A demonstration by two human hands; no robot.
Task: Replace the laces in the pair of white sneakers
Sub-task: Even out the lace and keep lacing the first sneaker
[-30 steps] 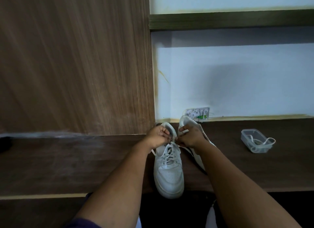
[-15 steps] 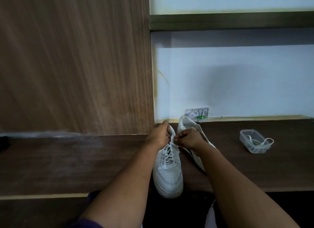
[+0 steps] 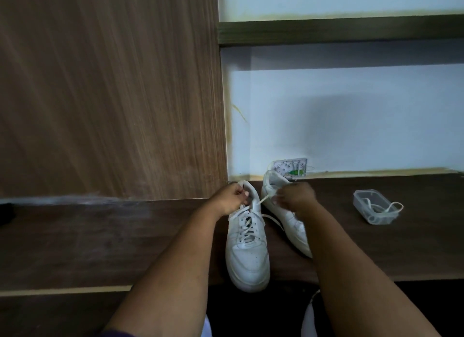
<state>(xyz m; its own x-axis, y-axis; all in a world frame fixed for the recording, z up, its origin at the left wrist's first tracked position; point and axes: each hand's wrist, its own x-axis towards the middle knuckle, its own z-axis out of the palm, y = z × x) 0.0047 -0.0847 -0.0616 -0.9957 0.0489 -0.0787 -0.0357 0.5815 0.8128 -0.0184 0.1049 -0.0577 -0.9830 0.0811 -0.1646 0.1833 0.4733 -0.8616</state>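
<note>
The left hand (image 3: 232, 198) and right hand (image 3: 296, 197) are each pinching a white lace end (image 3: 263, 200), pulling apart to tighten the white leather sneaker (image 3: 247, 251) on the dark wooden bench (image 3: 100, 241).

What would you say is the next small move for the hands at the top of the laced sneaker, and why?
Probably draw the lace end on through to the right until it is snug. The right hand pinches that end, stretched from the top of the laced sneaker, while the left hand grips the collar; slack loops remain lower down.

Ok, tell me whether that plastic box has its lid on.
Lid off: the plastic box stands open-topped, a white lace trailing over its rim.
</note>
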